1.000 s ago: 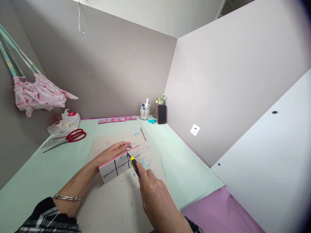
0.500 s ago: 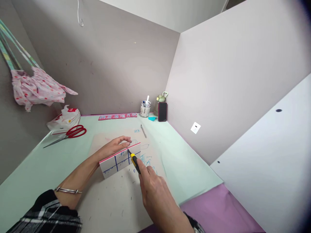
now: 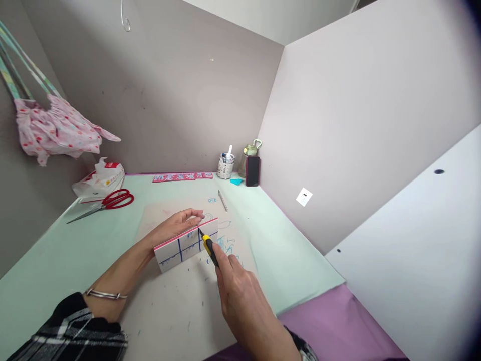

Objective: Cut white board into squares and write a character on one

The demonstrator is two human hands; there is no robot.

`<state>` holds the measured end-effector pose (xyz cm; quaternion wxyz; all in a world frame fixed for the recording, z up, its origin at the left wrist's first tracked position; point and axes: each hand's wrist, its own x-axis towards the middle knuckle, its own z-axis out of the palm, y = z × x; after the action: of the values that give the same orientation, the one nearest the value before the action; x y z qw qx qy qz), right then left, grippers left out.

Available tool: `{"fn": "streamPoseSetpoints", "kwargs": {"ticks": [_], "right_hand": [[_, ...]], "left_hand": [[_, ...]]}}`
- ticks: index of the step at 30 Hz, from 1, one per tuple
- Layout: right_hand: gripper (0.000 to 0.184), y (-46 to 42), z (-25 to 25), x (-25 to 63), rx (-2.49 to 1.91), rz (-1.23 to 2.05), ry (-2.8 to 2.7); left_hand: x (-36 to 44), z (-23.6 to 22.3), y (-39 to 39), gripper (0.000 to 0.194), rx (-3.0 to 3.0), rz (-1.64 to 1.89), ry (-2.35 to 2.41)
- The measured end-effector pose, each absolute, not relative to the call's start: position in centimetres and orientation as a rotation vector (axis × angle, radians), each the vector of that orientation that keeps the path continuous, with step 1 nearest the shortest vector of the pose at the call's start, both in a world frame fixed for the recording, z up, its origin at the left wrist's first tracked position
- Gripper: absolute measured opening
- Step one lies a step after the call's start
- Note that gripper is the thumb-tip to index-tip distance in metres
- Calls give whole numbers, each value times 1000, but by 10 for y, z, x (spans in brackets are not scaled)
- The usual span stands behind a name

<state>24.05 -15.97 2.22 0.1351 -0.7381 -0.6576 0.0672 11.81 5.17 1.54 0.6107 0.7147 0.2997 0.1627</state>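
A white board with a pink-red top edge [image 3: 190, 242] is stood on its long edge, leaning slightly, near the middle of a grey, marked sheet [image 3: 169, 313] that is laid over the pale green table [image 3: 289, 250]. Its near face is crossed by dark blue lines, by which it is divided into boxes, and blue scribbles are seen within them. A yellow-and-black utility knife [image 3: 209, 247] is grasped in the right hand [image 3: 240, 288], with the fingers wrapped round the handle and the tip brought to the upright blue line just below the top edge. The left hand [image 3: 183, 219] is placed behind the board along that edge, its fingers loosely bent; whether the board is gripped or merely braced by it cannot be told, since the palm is hidden. A silver bangle [image 3: 105, 294] is worn on the left wrist. Beyond the board, a slim metal tool [image 3: 223, 201] is laid at the sheet's far right. Red-handled scissors [image 3: 103, 206] are set down to the left, just before a white plastic bag [image 3: 101, 181]. Along the back, a pink lettered strip [image 3: 183, 177], a jar of pens [image 3: 225, 168] and a dark phone [image 3: 253, 171], propped against a green bottle [image 3: 251, 150], are lined up.
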Motion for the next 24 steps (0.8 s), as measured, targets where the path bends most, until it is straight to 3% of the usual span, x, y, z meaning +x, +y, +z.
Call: {"fn": "streamPoseSetpoints", "kwargs": {"ticks": [7,24], "right_hand": [[72,-161,18,242,-2096,134,-1898],[71,-159,24,238,-2145,172,-1902]], "left_hand": [[119,14,56,45,1681,415,668],[121,8,61,52,1594,383,615]]}}
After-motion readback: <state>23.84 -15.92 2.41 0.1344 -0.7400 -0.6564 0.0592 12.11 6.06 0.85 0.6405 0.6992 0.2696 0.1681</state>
